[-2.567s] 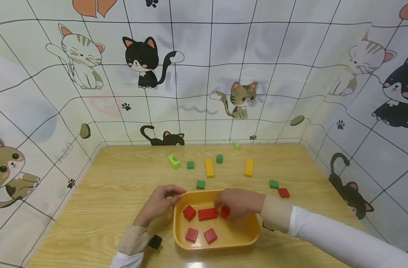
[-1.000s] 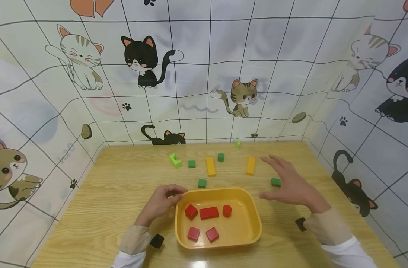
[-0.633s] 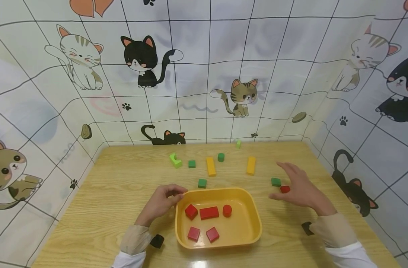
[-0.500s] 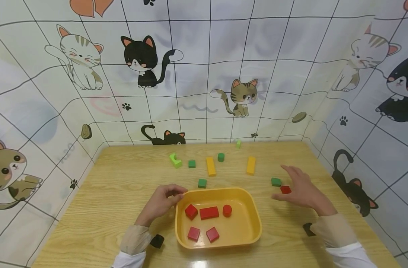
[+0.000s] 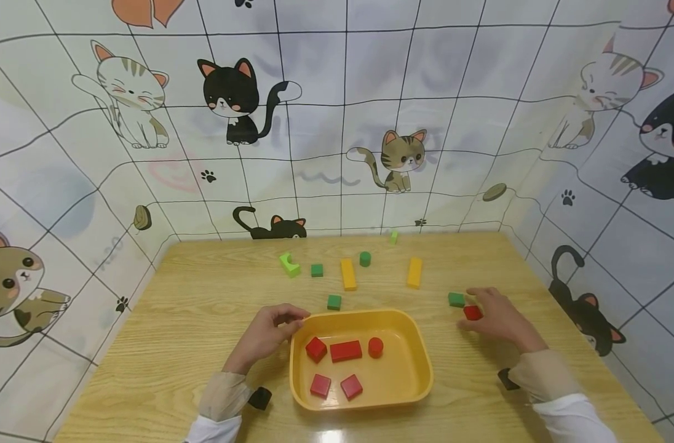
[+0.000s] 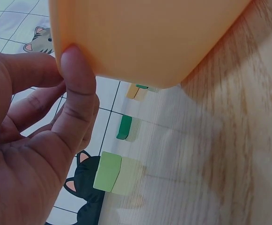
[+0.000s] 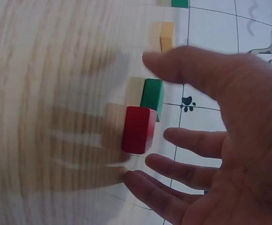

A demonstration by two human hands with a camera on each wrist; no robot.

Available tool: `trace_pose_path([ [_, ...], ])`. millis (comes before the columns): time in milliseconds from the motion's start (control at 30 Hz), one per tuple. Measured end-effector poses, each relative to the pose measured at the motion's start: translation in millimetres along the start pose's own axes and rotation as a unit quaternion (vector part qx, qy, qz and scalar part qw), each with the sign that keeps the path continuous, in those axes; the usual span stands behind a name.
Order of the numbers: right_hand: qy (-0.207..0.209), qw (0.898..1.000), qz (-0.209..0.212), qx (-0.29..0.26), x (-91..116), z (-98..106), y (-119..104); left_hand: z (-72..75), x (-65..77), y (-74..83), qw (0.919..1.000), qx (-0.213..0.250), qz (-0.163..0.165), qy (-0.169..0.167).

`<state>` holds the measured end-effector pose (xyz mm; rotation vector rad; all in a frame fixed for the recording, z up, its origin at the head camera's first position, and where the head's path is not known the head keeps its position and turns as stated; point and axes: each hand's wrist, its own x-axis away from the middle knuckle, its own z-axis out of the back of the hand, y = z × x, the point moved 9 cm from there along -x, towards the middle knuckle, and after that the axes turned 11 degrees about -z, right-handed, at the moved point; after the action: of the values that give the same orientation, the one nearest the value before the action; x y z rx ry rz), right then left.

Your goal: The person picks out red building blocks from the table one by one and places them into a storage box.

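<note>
My left hand [image 5: 266, 335] pinches the rim of a yellow plastic tray [image 5: 417, 387] at its far left corner; the left wrist view shows the thumb [image 6: 78, 70] against the wall. Inside lie several red and pinkish blocks, among them a long red block [image 5: 345, 351] and a red cylinder [image 5: 375, 347]. To the right, my right hand [image 5: 500, 320] hovers with spread fingers around a red block [image 5: 472, 312]. In the right wrist view a gap shows between the fingers and this red block [image 7: 138, 130]. A green block [image 5: 455, 299] stands right beside it.
Behind the tray are green blocks [image 5: 334, 302], yellow bars [image 5: 348, 274], a green cylinder [image 5: 365, 259] and a light green notched block [image 5: 289, 265]. Black wrist cameras [image 5: 259, 399] hang under both wrists. A cat-print curtain [image 5: 326, 123] closes off the wooden table's back and sides.
My right hand set the red cylinder down in the tray and moved right to the red block. It has since lowered, its fingers drawing closer around the block. The left hand stays on the rim.
</note>
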<state>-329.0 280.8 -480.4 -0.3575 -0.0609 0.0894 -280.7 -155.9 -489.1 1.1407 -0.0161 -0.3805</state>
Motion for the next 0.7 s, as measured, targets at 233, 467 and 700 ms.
trace_pose_path([
  [233,0.028,0.999,0.009,-0.018,-2.3,0.5,0.2,0.6,-0.1,1.2,1.0,-0.003,-0.002,0.001],
  [467,0.049,0.998,0.028,-0.019,-3.5,3.1,-1.8,1.0,0.1,0.9,1.0,-0.006,0.003,0.004],
  [700,0.023,0.999,0.009,-0.028,-3.5,0.8,-0.6,1.0,0.0,-0.6,0.9999,-0.009,0.0,0.005],
])
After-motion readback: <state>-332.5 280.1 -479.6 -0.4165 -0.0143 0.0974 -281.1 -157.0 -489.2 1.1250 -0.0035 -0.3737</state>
